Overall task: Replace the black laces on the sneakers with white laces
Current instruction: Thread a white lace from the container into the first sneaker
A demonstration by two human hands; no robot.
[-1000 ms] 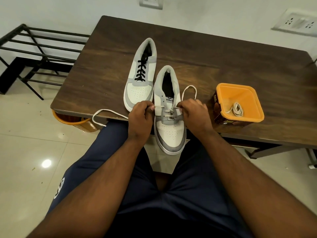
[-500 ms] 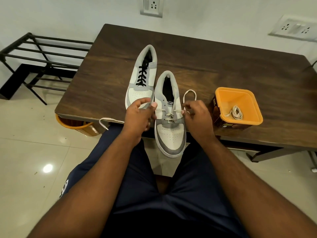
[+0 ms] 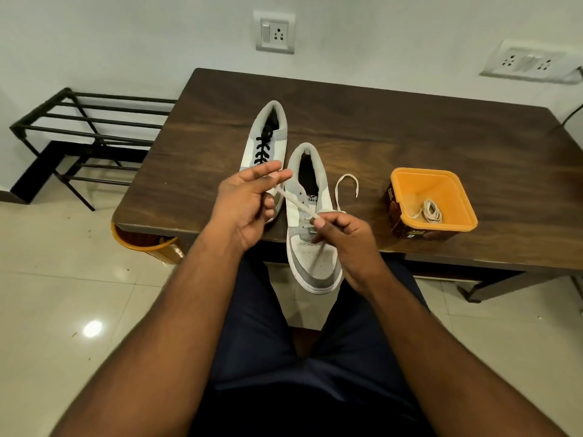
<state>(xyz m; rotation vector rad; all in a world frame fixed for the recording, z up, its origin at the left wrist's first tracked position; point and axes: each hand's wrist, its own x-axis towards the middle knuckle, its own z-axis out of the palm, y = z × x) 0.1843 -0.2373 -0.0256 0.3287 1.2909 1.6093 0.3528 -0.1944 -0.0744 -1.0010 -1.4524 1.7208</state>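
Note:
Two grey-and-white sneakers lie on the dark wooden table (image 3: 426, 127). The far sneaker (image 3: 252, 159) keeps its black lace (image 3: 262, 150). The near sneaker (image 3: 315, 263) has its toe over the table's front edge, with a white lace (image 3: 298, 205) through its lowest eyelets. My left hand (image 3: 246, 206) is raised to the left of this shoe and holds one end of the white lace, with two fingers stretched out. My right hand (image 3: 344, 238) pinches the same strand just above the eyelets. The lace's other end (image 3: 345, 187) curls on the table to the right of the shoe.
An orange tub (image 3: 454, 197) at the right holds another coiled white lace (image 3: 430, 211). An orange bin (image 3: 142, 244) sits under the table's left corner. A black metal rack (image 3: 82, 137) stands on the floor at the left. My legs are below the table edge.
My left hand has risen from the shoe's side and drawn the lace taut up and to the left. The slack that hung off the table is gone. My right hand now pinches that strand.

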